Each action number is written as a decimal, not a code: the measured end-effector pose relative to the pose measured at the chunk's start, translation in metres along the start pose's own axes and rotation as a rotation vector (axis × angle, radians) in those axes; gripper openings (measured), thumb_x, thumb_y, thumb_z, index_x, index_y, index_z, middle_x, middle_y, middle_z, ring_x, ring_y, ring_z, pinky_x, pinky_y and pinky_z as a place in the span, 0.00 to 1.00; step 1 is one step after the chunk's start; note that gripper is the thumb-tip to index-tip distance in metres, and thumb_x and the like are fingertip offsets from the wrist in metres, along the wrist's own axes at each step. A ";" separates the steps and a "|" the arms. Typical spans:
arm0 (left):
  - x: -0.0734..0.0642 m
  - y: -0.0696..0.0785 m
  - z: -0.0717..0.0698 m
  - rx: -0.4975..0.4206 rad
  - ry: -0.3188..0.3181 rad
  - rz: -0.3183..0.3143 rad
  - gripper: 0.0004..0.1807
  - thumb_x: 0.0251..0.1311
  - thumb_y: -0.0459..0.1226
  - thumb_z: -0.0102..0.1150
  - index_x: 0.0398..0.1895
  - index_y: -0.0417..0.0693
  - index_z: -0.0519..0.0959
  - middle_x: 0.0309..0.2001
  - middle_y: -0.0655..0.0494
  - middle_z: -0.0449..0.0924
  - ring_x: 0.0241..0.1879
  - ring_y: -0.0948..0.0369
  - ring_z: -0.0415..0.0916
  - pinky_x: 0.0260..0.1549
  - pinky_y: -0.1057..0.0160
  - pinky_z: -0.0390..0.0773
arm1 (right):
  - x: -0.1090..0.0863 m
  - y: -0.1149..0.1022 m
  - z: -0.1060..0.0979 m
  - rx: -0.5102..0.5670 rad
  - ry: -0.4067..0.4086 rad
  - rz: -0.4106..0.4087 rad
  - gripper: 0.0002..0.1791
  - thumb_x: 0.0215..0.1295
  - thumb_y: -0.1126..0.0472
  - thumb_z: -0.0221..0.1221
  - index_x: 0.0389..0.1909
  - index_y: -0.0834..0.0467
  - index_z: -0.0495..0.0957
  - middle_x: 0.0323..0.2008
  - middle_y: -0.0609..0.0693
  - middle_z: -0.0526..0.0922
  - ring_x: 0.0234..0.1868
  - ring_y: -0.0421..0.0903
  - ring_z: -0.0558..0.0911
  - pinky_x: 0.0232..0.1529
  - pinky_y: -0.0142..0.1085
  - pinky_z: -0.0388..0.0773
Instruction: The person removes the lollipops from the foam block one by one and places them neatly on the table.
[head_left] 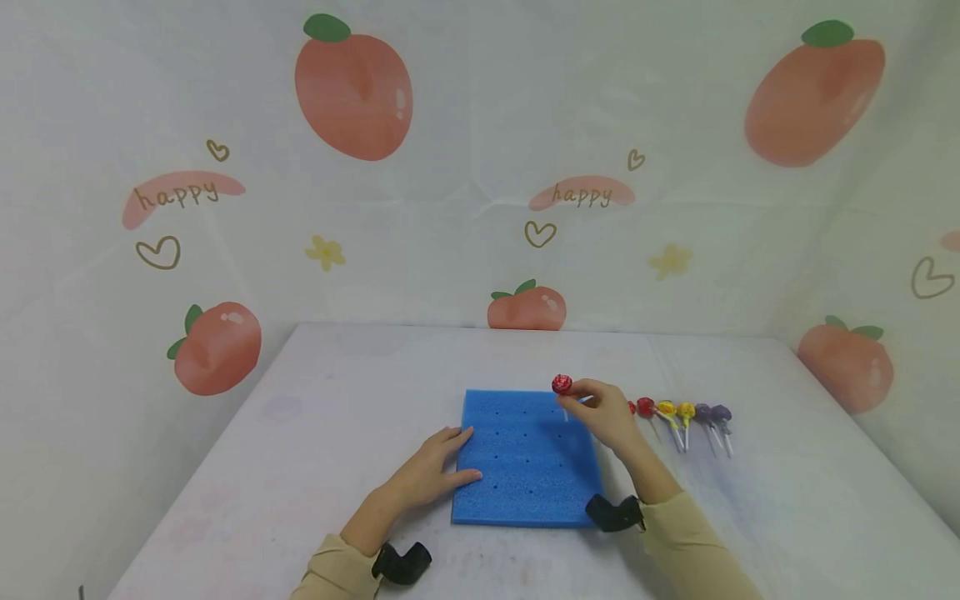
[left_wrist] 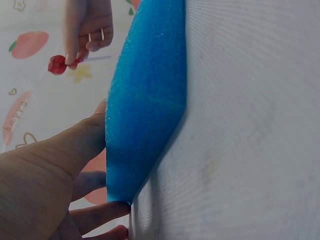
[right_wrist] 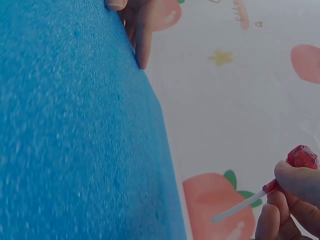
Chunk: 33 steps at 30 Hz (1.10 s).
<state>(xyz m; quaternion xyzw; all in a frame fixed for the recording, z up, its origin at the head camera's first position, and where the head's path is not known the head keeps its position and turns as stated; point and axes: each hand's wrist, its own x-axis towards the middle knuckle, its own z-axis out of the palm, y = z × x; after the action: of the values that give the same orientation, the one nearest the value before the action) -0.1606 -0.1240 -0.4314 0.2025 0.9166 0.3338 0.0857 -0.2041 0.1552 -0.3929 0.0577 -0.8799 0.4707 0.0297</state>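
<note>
A red-wrapped lollipop (head_left: 562,384) is pinched just below its candy head by my right hand (head_left: 606,417), over the far right part of a blue foam board (head_left: 510,500). Its white stick (right_wrist: 235,208) points down toward the board in the head view. Rows of small dark holes dot the board's top. My left hand (head_left: 429,468) rests at the board's left edge, with thumb and forefinger on the top face. In the left wrist view, other fingers (left_wrist: 102,216) of that hand lie along the board's side.
Right of the board lie several lollipops in a row: red (head_left: 646,407), yellow (head_left: 686,411) and purple (head_left: 721,414), sticks toward me. They lie on a white-covered table (head_left: 337,392). A white cloth (head_left: 465,117) printed with fruit hangs behind.
</note>
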 end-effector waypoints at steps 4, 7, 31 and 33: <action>0.000 0.000 0.000 0.016 -0.005 -0.015 0.39 0.58 0.51 0.59 0.69 0.42 0.60 0.68 0.35 0.58 0.69 0.38 0.53 0.64 0.38 0.58 | -0.001 0.005 -0.007 -0.022 0.008 0.030 0.14 0.61 0.56 0.60 0.43 0.60 0.80 0.43 0.59 0.82 0.36 0.45 0.80 0.35 0.32 0.79; 0.001 -0.001 0.001 0.016 -0.004 -0.015 0.39 0.58 0.51 0.59 0.69 0.42 0.60 0.68 0.35 0.58 0.69 0.39 0.53 0.64 0.38 0.58 | -0.003 0.008 -0.014 -0.032 0.015 0.038 0.15 0.62 0.55 0.60 0.44 0.61 0.80 0.44 0.59 0.82 0.37 0.46 0.81 0.35 0.33 0.80; 0.000 -0.001 0.000 -0.007 -0.018 -0.013 0.40 0.59 0.52 0.58 0.69 0.41 0.60 0.68 0.35 0.57 0.69 0.38 0.52 0.65 0.38 0.56 | -0.012 0.031 -0.046 -0.088 0.106 0.079 0.17 0.63 0.54 0.59 0.44 0.64 0.79 0.45 0.62 0.82 0.39 0.46 0.78 0.34 0.29 0.74; 0.000 -0.001 0.000 -0.008 -0.016 -0.011 0.39 0.59 0.51 0.58 0.69 0.41 0.60 0.68 0.35 0.58 0.69 0.38 0.52 0.65 0.38 0.57 | -0.014 0.033 -0.050 -0.086 0.115 0.085 0.18 0.63 0.55 0.59 0.45 0.65 0.79 0.46 0.63 0.82 0.40 0.48 0.79 0.35 0.29 0.74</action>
<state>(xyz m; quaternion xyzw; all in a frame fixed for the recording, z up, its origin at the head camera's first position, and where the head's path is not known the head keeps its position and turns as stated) -0.1613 -0.1247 -0.4325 0.1998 0.9157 0.3352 0.0958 -0.1949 0.2156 -0.3941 -0.0083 -0.8977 0.4360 0.0625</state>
